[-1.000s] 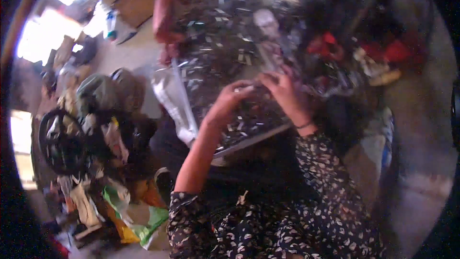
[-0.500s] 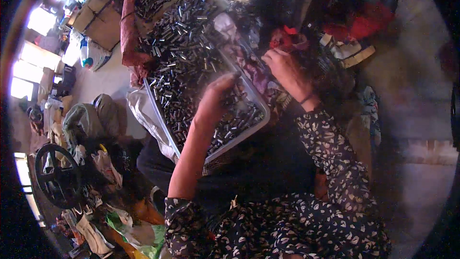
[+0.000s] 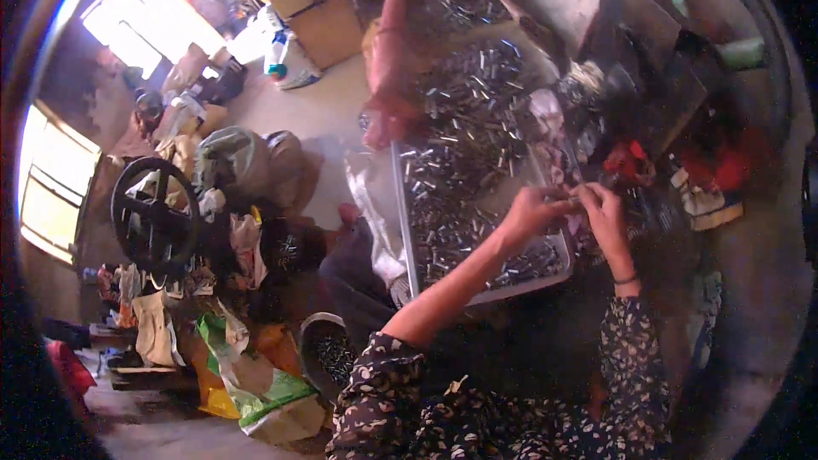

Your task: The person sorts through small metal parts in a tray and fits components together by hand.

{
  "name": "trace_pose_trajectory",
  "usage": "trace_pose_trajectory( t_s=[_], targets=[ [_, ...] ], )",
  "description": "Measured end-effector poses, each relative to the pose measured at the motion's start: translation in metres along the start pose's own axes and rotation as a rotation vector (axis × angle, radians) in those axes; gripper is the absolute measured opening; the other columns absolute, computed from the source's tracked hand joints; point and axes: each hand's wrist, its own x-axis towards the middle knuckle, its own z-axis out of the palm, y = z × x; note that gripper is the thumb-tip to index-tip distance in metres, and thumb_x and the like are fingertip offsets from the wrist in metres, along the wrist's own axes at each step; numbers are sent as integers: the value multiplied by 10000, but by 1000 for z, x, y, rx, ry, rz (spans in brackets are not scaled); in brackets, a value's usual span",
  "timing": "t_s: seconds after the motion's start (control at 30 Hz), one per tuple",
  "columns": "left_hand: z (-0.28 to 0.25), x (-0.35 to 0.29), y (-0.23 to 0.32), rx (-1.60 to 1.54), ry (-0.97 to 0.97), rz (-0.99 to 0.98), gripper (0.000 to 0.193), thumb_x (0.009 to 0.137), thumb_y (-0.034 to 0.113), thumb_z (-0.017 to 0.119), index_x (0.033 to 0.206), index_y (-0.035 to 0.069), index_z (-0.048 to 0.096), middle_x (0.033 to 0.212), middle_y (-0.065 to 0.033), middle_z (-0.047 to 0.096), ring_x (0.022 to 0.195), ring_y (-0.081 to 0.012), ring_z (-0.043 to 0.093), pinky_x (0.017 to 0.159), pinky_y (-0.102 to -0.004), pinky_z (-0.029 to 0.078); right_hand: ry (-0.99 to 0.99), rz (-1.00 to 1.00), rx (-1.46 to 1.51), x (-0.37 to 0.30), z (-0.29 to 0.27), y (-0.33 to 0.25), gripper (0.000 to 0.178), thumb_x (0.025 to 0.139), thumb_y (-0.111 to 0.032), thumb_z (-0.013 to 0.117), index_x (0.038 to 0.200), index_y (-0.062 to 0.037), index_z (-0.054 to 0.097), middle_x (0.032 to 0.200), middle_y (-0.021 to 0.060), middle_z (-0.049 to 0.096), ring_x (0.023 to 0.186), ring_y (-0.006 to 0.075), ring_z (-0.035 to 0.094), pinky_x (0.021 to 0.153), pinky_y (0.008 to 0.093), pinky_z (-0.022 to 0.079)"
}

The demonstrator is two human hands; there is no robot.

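Observation:
A pale plastic tray (image 3: 407, 243) full of small, shiny metal cylinders (image 3: 447, 230) stands in front of me. My left hand (image 3: 538, 211) reaches across the tray to its right edge with the fingers pinched together. There it meets my right hand (image 3: 603, 211), whose fingertips are also closed, just beyond the right rim. Whatever the fingertips hold is too small to make out. Bunched, purplish cloth (image 3: 550, 115) lies along the tray's right side. Near the right hand is a bright red object (image 3: 629, 162), its form blurred.
To the left stands a black handwheel (image 3: 153, 217). A round container (image 3: 328, 358) of small metal pieces sits by my left arm, beside a green and white bag (image 3: 256, 379). Cardboard boxes (image 3: 319, 21) stand at the back. A dark machine with a large wheel (image 3: 771, 60) rises at right.
My left hand has gone from above the metal cylinders to my right hand, and their fingertips now meet. The whole view has swung, so the tray appears farther right and lower.

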Motion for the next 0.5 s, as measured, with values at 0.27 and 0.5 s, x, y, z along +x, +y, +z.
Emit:
trace_pose_trajectory(
  t_s=[0.27, 0.5],
  targets=[
    [-9, 9, 4, -45, -28, -61, 233, 737, 192, 591, 877, 6, 589, 680, -18, 568, 585, -73, 506, 524, -203, 421, 651, -418, -542, -16, -94, -51, 173, 785, -97, 504, 946, -36, 512, 974, 97, 501, 940, 229, 450, 819, 332, 345],
    [-5, 25, 10, 64, -2, 24, 183, 757, 121, 562, 904, 12, 570, 732, -30, 583, 588, -89, 518, 537, -213, 421, 1098, -542, -943, -3, -169, -92, 371, 724, -190, 612, 1033, -30, 482, 1047, 166, 459, 958, 289, 447, 839, 359, 354]
  ],
)
